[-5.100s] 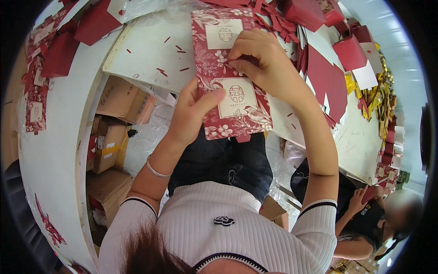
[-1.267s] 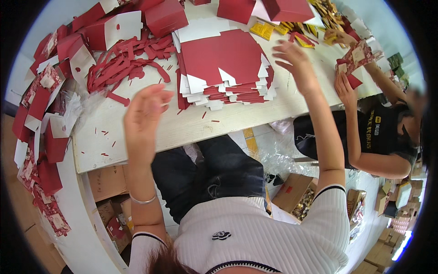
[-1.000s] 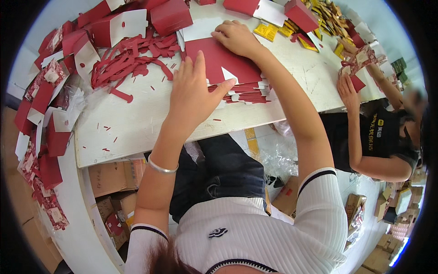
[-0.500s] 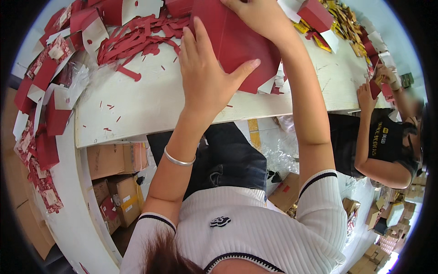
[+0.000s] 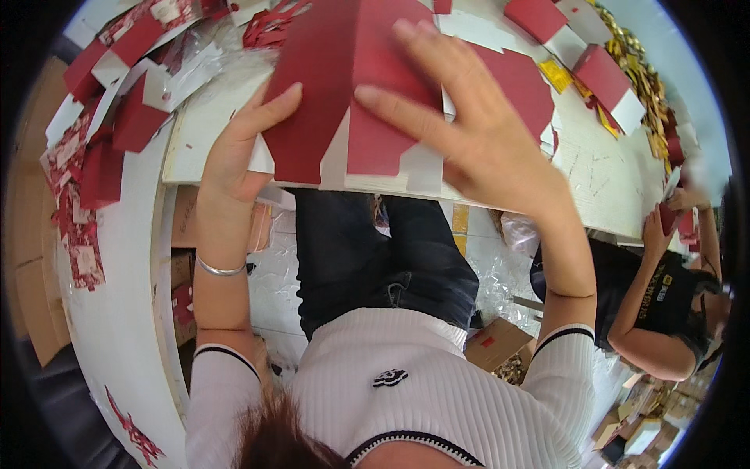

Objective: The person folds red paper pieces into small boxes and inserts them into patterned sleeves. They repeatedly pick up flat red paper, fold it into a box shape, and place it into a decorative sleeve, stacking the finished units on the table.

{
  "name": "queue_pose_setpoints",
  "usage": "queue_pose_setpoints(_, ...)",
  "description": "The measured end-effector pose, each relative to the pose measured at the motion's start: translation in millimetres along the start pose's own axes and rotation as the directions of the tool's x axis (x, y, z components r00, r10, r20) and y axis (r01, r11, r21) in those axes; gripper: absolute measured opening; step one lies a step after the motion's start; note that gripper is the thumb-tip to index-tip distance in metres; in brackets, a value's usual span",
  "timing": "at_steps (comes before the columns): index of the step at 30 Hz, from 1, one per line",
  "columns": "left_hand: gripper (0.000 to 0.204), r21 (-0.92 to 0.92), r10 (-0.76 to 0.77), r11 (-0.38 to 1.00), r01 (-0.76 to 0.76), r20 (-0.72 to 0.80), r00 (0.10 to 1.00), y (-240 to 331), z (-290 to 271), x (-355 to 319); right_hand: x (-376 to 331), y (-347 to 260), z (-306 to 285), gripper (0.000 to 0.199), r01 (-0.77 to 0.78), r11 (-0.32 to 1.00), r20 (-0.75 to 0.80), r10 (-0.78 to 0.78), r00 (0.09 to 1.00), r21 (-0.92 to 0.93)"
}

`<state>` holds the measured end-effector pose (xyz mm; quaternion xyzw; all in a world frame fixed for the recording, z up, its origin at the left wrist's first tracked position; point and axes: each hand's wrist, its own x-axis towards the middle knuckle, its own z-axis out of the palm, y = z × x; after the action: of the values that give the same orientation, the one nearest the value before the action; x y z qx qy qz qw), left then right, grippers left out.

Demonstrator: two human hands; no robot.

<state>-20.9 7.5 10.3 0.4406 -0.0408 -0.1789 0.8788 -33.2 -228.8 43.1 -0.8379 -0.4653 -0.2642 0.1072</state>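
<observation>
A partly folded red cardboard box (image 5: pixel 312 109) with white undersides stands at the table's near edge in front of me. Its left edge sits in the grip of my left hand (image 5: pixel 238 144), thumb on the red face and fingers mostly hidden behind it. Across the right part of the box lies my right hand (image 5: pixel 492 141), slightly blurred, fingers stretched out and apart. Under and beyond that hand rests a flat red cardboard blank (image 5: pixel 523 86).
Red and white boxes (image 5: pixel 141 109) and patterned red packets (image 5: pixel 78 195) line the left side. Red strips (image 5: pixel 269 27) lie at the back. Gold packets (image 5: pixel 625 47) and more boxes are at the right. A co-worker (image 5: pixel 656 313) handles a red piece at far right.
My left hand has come down and left, from flat over the card to gripping the box edge. My right hand has moved nearer, onto the box. The red card now stands folded.
</observation>
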Motion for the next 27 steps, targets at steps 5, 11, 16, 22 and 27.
queue_pose_setpoints(5,0.062,0.280,0.031,0.959,-0.034,0.017,0.999,-5,-10,-27,12,-9,24,0.060,0.080,0.929,-0.116,-0.040,0.992,0.362)
queue_pose_setpoints(11,0.122,0.663,0.460,0.492,-0.564,0.352,0.815,-3,-23,-33,12,-4,59,0.069,0.035,0.493,-0.213,0.310,0.927,0.869)
queue_pose_setpoints(16,0.093,0.506,0.699,0.520,-0.689,0.211,0.683,-21,13,-22,21,-14,63,0.077,0.067,0.275,-0.173,0.384,0.907,0.959)
queue_pose_setpoints(22,0.057,0.611,0.758,0.458,-0.645,0.111,0.643,-42,28,-16,25,-31,71,0.060,-0.053,0.147,-0.075,0.742,0.666,0.988)
queue_pose_setpoints(27,0.059,0.509,0.694,0.615,-0.602,0.014,0.720,-49,19,-15,20,-46,89,0.052,-0.012,0.120,-0.093,0.827,0.555,0.993)
